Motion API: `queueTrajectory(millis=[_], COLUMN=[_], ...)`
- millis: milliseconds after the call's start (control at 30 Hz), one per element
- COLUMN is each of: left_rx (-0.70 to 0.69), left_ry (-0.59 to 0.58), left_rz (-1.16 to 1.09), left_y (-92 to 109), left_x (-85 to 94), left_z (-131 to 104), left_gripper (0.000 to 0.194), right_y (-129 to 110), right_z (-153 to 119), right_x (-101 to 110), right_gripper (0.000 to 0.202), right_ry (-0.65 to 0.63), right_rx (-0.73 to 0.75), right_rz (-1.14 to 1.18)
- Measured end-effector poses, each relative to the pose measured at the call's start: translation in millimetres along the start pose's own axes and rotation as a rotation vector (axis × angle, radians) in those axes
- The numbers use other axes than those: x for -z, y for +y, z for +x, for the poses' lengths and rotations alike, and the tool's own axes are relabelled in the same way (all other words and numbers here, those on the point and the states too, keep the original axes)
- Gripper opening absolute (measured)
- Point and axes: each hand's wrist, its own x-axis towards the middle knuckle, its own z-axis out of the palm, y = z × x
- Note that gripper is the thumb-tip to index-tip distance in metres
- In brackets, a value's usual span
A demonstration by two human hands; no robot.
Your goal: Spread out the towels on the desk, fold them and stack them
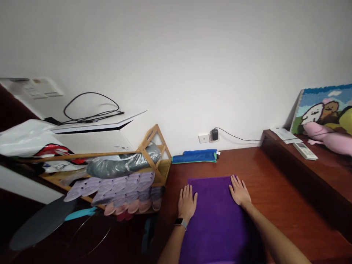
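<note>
A purple towel lies spread out flat on the reddish-brown wooden table. My left hand rests palm down at the towel's left edge, fingers stretched forward, with a watch on its wrist. At the far right corner of the towel my right hand lies flat, its fingers extended and partly over the edge. Neither hand grips anything. The near end of the towel runs down to the bottom of the view, partly in shadow.
Against the wall lies a folded blue cloth, below a socket with a black plug. A wooden rack with slippers stands left. On the raised right ledge are a remote control and a pink plush toy.
</note>
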Motion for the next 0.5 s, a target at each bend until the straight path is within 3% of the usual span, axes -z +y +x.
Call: queueTrajectory(millis=[133,300,500], left_rx=[0.086,0.228,0.217], left_ry=[-0.005,-0.09,-0.198], left_rz=[-0.142,-0.218,-0.298], left_y=[4.3,-13.4,-29.4], left_x=[9.9,13.3,18.4], left_z=[39.2,90.5,108.7], left_gripper=[0.054,0.029,0.013], right_y=[-1.9,-4.4,-6.1], right_z=[-0.5,-0.6,-2.4], right_x=[5.1,10.1,15.9], right_gripper=[0.069,0.069,0.068], right_ry=[-0.019,-0.03,-0.029], right_rx=[-0.006,-0.013,-0.013], right_rz=[0.016,0.021,0.036])
